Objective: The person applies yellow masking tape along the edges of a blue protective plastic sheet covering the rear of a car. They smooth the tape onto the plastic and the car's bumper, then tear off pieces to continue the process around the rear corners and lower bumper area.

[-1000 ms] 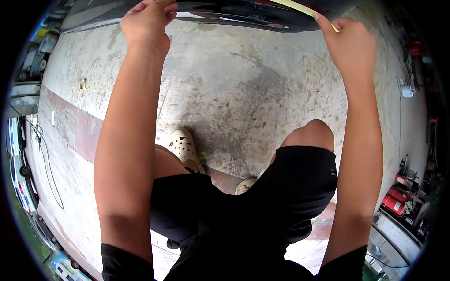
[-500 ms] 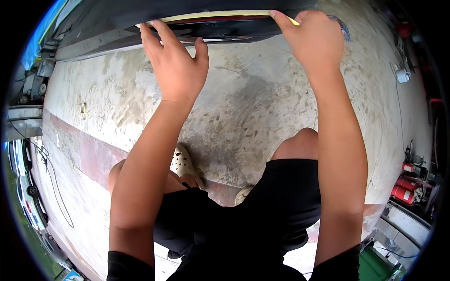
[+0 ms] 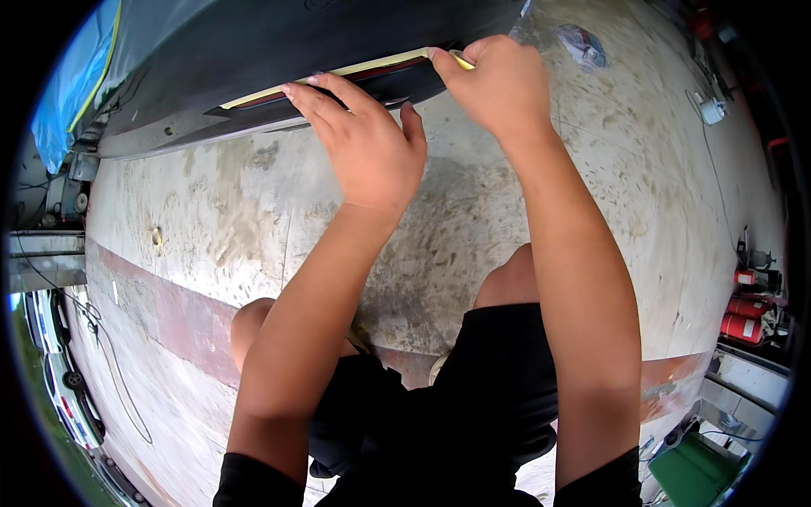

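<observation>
A strip of yellow masking tape (image 3: 372,65) runs along the upper edge of a long dark inset (image 3: 397,87) in the lower part of a black car body panel (image 3: 279,42). My left hand (image 3: 372,160) is open, fingers stretched out, its index and middle fingertips resting on the tape a little in from its left end. At the other end, my right hand (image 3: 504,89) is closed on the tape, thumb against the strip. Its curled fingers hide whatever tape lies inside the grip.
Blue plastic sheeting (image 3: 80,80) hangs at upper left. On the stained concrete floor (image 3: 228,203) lie a crumpled clear plastic bag (image 3: 583,46) and a small tape ring (image 3: 157,237). Red cylinders (image 3: 743,319) and a green bin (image 3: 693,469) are at right, a cable (image 3: 118,380) at left.
My left fingertips have slid rightward from the tape's left end. The right hand still grips the other end. The view has shifted, showing more of the panel.
</observation>
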`<move>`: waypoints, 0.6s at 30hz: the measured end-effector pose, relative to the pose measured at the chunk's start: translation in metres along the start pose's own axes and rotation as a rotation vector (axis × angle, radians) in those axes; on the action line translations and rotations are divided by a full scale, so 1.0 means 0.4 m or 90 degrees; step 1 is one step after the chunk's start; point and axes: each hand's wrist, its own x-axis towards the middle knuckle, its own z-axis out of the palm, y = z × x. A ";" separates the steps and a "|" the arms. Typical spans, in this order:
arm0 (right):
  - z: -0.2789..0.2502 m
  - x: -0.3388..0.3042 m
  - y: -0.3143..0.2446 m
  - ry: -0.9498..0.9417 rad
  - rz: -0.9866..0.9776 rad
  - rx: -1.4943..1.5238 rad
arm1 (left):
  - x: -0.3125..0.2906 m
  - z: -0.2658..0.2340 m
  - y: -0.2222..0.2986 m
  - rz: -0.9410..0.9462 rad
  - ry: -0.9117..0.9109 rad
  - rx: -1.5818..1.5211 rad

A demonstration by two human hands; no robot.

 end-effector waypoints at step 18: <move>-0.042 0.015 0.079 0.060 -0.036 -0.030 | -0.013 -0.009 -0.041 0.049 -0.040 0.021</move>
